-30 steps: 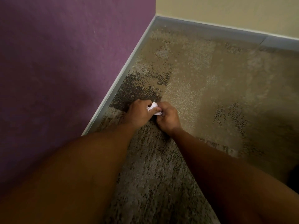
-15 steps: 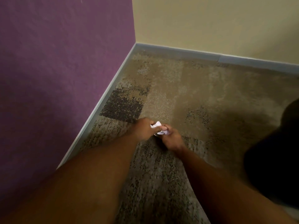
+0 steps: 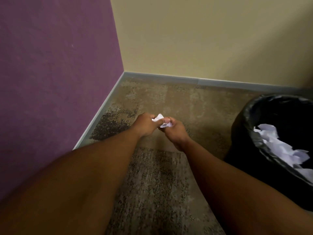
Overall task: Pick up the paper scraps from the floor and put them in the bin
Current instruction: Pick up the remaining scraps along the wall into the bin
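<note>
Left hand (image 3: 145, 125) and right hand (image 3: 175, 131) together, both pinch crumpled paper wad (image 3: 160, 120). I'd swing right over black-lined bin (image 3: 250, 116), release above scraps inside.

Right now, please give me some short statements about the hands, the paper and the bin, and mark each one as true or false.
1. Both hands hold the crumpled white paper scrap together. True: the left hand and the right hand both grip it.
2. The black round bin with a black plastic liner is empty. False: white paper pieces already lie inside it.
3. The bin stands to the right of the hands. True.
4. The scrap is held over the bin's opening. False: it is over the brown speckled carpet, left of the bin.
5. The wall on the left is purple. True.
</note>
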Demonstrator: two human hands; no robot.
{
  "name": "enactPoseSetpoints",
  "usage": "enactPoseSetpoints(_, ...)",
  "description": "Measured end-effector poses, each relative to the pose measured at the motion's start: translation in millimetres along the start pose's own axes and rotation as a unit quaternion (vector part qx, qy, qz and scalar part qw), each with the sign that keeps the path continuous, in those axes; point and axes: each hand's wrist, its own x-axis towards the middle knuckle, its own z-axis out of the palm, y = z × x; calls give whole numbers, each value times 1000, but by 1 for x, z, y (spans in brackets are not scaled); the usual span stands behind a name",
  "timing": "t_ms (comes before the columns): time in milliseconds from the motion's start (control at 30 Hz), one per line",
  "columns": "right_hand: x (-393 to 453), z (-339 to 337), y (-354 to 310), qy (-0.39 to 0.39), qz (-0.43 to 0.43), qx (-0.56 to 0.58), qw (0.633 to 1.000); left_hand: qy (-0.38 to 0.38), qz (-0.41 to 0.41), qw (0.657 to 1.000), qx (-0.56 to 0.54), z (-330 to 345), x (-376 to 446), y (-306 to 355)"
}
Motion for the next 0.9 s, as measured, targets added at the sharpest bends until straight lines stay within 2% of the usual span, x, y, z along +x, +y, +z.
enactPoseSetpoints(200, -18, -34, -49, 54, -42, -31, 997, -2, 39, 999, -5, -14, -10, 67)
enactPoseSetpoints(400, -22, -72, -97, 104, -64, 4, 993, 3, 99, 995, -13, -21, -8, 139)
enactPoseSetpoints(500, -23, -91, -114, 130, -53, 4, 990, -18, 107, 994, -13, -21, -3, 167)
enactPoseSetpoints(667, -38, -125, -146, 128, -25, 24, 991, -65, 91, 993, -25, -17, -1, 212)
enactPoseSetpoints(900, -56, -175, -175, 160, 45, 46, 985, -129, 67, 989, -35, 3, 3, 271)
